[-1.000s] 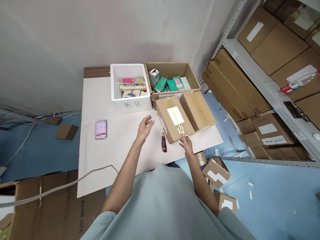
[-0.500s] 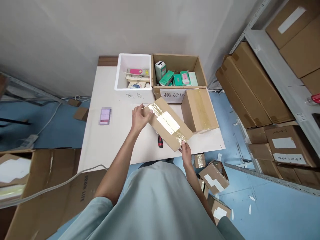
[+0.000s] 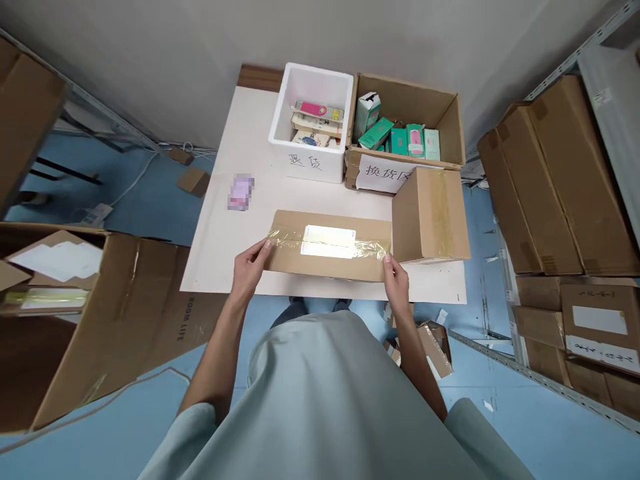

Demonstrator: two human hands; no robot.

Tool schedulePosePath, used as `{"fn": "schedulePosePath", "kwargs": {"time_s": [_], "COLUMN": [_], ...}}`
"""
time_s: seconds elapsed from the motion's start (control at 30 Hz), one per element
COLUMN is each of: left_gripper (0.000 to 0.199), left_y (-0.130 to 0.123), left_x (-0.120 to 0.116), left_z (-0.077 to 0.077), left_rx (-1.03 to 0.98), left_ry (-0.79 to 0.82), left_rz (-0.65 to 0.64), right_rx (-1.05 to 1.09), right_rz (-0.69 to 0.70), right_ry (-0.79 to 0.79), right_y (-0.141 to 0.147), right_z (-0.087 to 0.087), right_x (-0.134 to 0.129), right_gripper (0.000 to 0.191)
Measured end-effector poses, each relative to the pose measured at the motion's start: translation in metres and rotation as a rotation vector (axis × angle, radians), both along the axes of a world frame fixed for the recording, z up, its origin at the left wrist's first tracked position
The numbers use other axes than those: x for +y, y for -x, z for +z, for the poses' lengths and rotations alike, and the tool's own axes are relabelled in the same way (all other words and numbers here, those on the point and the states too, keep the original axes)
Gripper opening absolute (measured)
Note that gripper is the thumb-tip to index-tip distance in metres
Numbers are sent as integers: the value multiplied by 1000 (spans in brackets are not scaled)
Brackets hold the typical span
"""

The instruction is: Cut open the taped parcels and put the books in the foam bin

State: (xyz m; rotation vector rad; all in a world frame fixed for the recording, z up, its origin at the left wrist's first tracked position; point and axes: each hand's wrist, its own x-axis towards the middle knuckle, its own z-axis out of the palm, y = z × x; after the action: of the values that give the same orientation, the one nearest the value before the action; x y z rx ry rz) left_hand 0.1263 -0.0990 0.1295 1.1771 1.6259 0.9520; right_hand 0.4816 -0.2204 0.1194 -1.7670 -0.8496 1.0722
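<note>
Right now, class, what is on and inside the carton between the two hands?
The carton has a white label and shiny tape on its visible face. Its contents cannot be seen because it is closed. The left hand and right hand hold its ends.

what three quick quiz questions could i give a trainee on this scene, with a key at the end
1. True or false: the left-hand grip and the right-hand grip are at opposite ends of the taped box.

2. Which of these stands directly to the right of the white foam box?
a) a desk lamp
b) an open cardboard box with green packs in it
c) a plastic bucket

3. Fill in the colour: the label on top of the taped box is ____.

Key:
1. True
2. b
3. white
</note>
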Motion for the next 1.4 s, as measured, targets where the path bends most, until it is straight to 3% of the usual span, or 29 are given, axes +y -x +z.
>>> {"fn": "schedulePosePath", "kwargs": {"time_s": [0.1, 0.2, 0.37, 0.47, 0.6, 0.77, 0.93, 1.03, 1.13, 1.27, 1.4], "left_gripper": [79, 77, 69, 75, 83, 92, 137, 143, 121, 93, 67], "left_y": [30, 65, 126, 149, 150, 124, 111, 112, 119, 138, 152], "left_x": [-8, -8, -4, -1, 2, 4, 3, 3, 8, 18, 23], "left_z": [-1, -3, -7, -17, -39, -63, -92, -108, -113, -105, -90], "left_rx": [-47, -73, -54, -75, -167, -278, -281, -290, -280, -257, -254], "left_ry": [-13, -25, -29, 0, 48, 43, 47, 110, 94, 113, 140], "left_rz": [45, 79, 98, 90, -42, -369, -607, -609, -549, -452, -308], "right_rx": [-43, -16, 47, 59, 38, -25, -31, 25, 64, 34, -27], "right_rz": [-14, 18, 28, 1, -90, -250, -168, -49, 3, 12, -20], "right_ry": [-22, -40, -32, -11, -4, -19, -39, -43, -62, -83, -140], "right_y": [31, 71, 136, 156, 147, 109, 98, 105, 115, 123, 116], "right_z": [12, 14, -4, -21, -38, -41, -42, -44, -40, -24, -14], "right_x": [13, 23, 28, 28, 29, 27, 8, -6, -18, -24, -3], "right_gripper": [74, 71, 68, 70, 78, 85, 94, 98, 101, 88, 76]}}
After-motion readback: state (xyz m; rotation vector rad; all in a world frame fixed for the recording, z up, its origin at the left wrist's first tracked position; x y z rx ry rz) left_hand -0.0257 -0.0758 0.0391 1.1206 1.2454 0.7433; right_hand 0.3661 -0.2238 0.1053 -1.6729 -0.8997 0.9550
